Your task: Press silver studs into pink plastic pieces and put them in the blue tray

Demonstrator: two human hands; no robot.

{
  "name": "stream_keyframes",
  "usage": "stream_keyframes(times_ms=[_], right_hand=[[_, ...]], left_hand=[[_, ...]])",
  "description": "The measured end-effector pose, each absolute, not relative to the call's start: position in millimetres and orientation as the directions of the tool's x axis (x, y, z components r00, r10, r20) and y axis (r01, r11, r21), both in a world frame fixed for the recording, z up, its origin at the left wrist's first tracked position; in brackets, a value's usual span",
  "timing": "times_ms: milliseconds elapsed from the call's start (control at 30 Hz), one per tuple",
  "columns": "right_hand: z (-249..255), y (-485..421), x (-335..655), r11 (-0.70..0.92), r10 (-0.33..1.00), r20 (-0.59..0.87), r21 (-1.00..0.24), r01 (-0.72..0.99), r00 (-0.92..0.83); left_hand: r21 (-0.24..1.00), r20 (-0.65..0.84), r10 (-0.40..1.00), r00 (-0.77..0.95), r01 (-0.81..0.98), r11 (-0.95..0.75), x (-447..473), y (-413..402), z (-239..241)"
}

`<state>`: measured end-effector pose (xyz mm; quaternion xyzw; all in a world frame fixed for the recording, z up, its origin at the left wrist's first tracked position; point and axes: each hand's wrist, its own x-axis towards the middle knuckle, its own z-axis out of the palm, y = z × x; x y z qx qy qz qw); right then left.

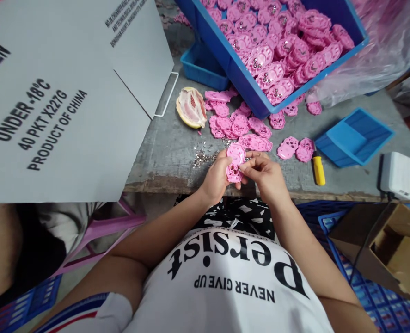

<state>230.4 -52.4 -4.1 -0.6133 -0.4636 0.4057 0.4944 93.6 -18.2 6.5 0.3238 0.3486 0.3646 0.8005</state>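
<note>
Both my hands meet at the near edge of the grey table point(170, 157), closed round a pink plastic part point(235, 156) with round holes. My left hand point(217, 178) grips its left and lower side. My right hand point(265, 173) pinches its right edge with thumb and fingers. Just beyond lies a loose heap of the same pink parts point(239, 125). A scatter of tiny metal bits point(205, 158) lies left of my hands.
A big blue bin point(246, 78) full of pink parts stands tilted at the back. A small blue tray point(355, 136), a yellow-handled tool point(318, 169), a white adapter point(398, 175), peeled fruit point(191, 107) and a large grey cardboard sheet point(52, 101) surround them. A carton point(395, 249) sits lower right.
</note>
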Motion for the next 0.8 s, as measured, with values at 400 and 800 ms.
stream_keyframes(times_ms=[400, 800], right_hand=[[0.7, -54.7, 230.4, -0.124, 0.972, -0.098, -0.986, 0.113, 0.214], [-7.6, -55.7, 230.1, -0.024, 0.967, 0.008, -0.992, 0.122, 0.253]], left_hand=[[0.746, -0.349, 0.802, 0.486, -0.374, 0.551, 94.5, -20.6, 7.7], [0.739, -0.311, 0.797, 0.518, -0.395, 0.545, 96.8, -19.6, 3.9]])
